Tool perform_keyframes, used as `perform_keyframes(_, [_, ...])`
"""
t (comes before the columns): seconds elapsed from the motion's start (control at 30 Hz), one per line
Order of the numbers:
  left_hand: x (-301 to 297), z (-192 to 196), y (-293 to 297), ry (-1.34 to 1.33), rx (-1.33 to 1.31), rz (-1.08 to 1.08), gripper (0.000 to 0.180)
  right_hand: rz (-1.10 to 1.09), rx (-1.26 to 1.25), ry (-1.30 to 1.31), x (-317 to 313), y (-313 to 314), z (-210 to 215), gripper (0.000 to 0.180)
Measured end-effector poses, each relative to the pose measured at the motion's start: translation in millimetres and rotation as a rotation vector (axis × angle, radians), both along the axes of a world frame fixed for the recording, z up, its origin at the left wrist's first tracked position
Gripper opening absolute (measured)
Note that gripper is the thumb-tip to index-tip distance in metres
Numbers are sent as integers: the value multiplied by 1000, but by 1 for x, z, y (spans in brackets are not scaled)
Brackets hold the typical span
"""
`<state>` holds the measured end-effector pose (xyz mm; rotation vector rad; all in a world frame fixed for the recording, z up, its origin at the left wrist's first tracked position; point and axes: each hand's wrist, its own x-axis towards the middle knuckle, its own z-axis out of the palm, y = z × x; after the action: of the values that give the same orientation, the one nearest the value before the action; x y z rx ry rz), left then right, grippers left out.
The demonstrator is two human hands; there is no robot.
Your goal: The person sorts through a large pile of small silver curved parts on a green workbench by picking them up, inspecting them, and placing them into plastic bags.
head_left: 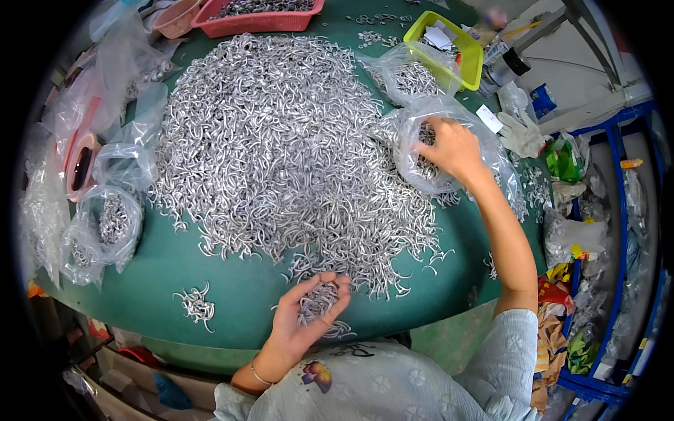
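My left hand (306, 313), palm up near the front edge of the table, is cupped around a small heap of curved silver metal pieces (319, 300). They look like little hooks or half rings. At the right, my right hand (453, 149) reaches into the mouth of a clear plastic bag (415, 168) that has more of these pieces inside. Its thumb and fingers are spread apart, and nothing shows between them. A large pile of the same metal pieces (274, 147) covers the middle of the green table, beyond my left hand.
A small cluster of pieces (197, 306) lies at the front left. Further left are a bag of pieces (105, 228) and a pink-handled tool (83, 165). A red tray (256, 22) and a yellow-green basket (472, 59) stand at the back. A glove (521, 135) lies right, near a blue rack (618, 274).
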<state>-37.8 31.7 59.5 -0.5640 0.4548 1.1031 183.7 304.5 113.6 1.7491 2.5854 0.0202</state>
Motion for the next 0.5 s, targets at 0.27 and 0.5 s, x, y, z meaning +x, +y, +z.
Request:
perform_keyframes(0.27, [-6, -6, -8, -117, 20, 33, 20, 37, -1, 196, 29, -5, 15, 25])
perform_keyframes(0.5, [-3, -6, -11, -132, 39, 53, 19, 350, 65, 130, 20, -84, 1, 32])
